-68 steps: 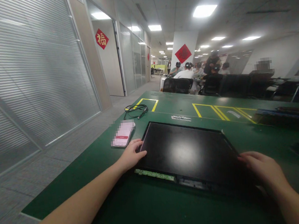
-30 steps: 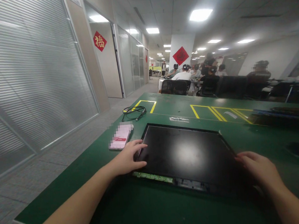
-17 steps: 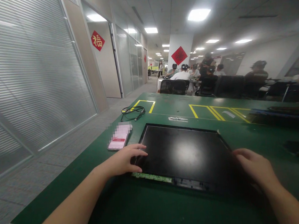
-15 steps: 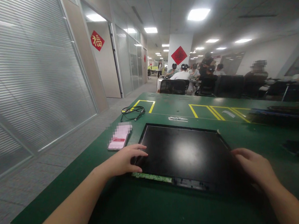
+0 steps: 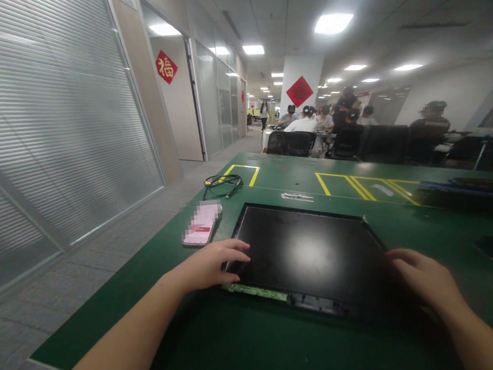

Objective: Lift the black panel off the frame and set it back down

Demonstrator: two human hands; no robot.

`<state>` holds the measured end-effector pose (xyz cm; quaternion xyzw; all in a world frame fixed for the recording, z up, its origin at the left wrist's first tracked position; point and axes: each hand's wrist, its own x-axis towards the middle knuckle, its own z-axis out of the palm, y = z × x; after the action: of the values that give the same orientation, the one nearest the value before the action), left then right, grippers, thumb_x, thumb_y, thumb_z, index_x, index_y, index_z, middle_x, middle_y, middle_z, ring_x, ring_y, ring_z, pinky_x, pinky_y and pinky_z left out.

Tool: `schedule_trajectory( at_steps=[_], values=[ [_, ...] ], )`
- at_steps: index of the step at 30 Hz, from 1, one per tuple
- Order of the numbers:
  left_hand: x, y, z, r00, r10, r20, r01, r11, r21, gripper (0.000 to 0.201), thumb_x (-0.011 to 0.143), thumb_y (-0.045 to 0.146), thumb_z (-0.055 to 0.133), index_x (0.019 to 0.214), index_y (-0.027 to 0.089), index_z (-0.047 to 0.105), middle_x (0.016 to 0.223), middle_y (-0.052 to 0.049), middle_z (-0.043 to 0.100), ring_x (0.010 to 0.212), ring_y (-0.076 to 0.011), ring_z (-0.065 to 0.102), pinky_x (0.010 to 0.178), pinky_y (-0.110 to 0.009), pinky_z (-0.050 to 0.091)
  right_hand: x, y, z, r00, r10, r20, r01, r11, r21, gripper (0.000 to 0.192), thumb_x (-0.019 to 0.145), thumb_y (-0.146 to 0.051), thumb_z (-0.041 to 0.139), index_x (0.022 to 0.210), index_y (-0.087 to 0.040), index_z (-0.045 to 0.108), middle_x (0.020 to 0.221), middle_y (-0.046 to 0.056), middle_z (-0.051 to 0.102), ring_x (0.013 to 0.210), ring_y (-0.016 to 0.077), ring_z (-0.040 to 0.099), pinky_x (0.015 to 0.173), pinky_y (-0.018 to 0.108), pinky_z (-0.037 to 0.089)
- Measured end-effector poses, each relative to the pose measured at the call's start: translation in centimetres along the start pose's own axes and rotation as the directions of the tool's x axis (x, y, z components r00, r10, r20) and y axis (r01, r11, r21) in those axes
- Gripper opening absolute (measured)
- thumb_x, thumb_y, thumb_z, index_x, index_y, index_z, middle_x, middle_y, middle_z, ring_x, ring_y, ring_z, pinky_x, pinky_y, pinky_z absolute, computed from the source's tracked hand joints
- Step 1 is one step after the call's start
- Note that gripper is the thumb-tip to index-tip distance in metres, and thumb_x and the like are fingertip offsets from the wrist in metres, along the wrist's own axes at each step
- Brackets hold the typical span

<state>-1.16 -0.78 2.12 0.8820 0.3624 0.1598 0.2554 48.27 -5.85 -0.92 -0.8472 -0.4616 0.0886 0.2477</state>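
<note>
In the head view, your 2 hands flank the black screen panel [image 5: 304, 249] on the green tabletop [image 5: 243, 349], frame center. Your left hand [image 5: 210, 266] spreads its fingers over the left edge (whether that grip is firm, I cannot tell). Your right hand [image 5: 427, 277], lower right, grasps the right edge. Left of center lie 1 phone [image 5: 201, 228] and 1 cable [image 5: 229, 196].

The black screen [image 5: 306, 249] lies face-up, a green strip [image 5: 259, 291] at its near edge.
</note>
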Motion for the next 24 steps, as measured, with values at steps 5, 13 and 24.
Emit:
schedule_trajectory(
  at_steps=[5,13,24],
  values=[
    [0.0,0.3,-0.1,1.000,-0.004,0.020,0.004,1.000,0.026,0.045,0.078,0.016,0.079,0.121,0.030,0.080,0.150,-0.009,0.064,0.134,-0.0307,0.062,0.112,-0.042,0.048,0.1,0.1,-0.1,1.000,-0.008,-0.008,0.008,1.000,-0.001,0.042,0.074,-0.042,0.051,0.096,-0.025,0.083,0.093,0.011,0.078,0.088,0.0331,0.069,0.075,0.042,0.052],
    [-0.1,0.3,-0.1,1.000,0.000,0.013,0.001,1.000,-0.028,0.040,0.079,0.017,0.078,0.117,0.030,0.081,0.148,-0.008,0.065,0.134,-0.0307,0.063,0.111,-0.041,0.048,1.1,1.2,0.4,0.998,-0.027,0.054,0.029,0.999,-0.033,0.046,0.074,-0.043,0.051,0.100,-0.022,0.084,0.112,0.013,0.078,0.104,0.0356,0.071,0.086,0.043,0.053],
    [0.6,-1.5,1.9,0.950,-0.177,-0.258,0.230,0.955,0.190,0.043,0.094,0.033,0.061,0.132,0.015,0.072,0.154,-0.022,0.055,0.143,-0.0381,0.052,0.120,-0.055,0.041,2.3,2.5,1.4,0.989,-0.077,0.125,0.090,0.991,-0.102,0.051,0.079,-0.032,0.051,0.115,-0.016,0.083,0.118,0.015,0.078,0.113,0.0355,0.071,0.090,0.040,0.055]
  ],
)
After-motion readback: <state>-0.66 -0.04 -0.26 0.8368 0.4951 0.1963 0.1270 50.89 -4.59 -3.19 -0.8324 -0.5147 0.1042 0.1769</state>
